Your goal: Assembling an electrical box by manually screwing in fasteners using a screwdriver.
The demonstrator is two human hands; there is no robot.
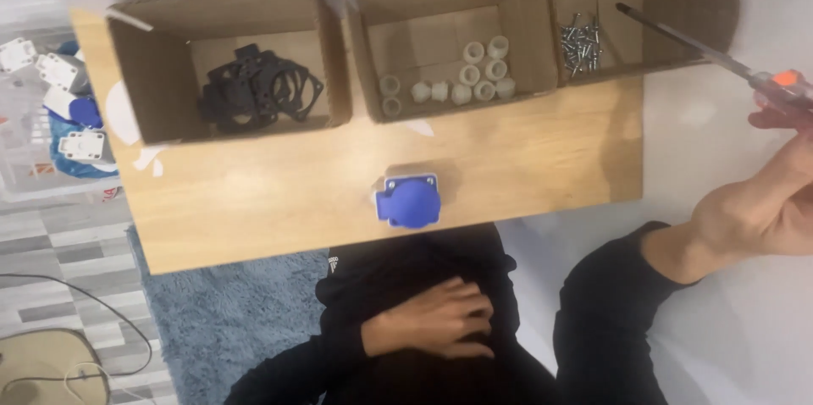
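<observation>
My right hand (783, 117) is at the far right edge, closed around a screwdriver (703, 49) with an orange-and-clear handle; its long shaft points left over the box of screws (581, 41). My left hand (434, 320) rests flat on my black clothing below the table, fingers apart, holding nothing. A blue socket housing with a round lid (408, 200) lies on the wooden table (279, 193) near its front edge, apart from both hands.
Three open cardboard boxes line the table's far side: black plastic frames (258, 87) at left, white round caps (461, 79) in the middle, screws at right. A clear bin with white and blue parts (59, 108) stands left of the table. Blue rug (229, 312) and cables lie below.
</observation>
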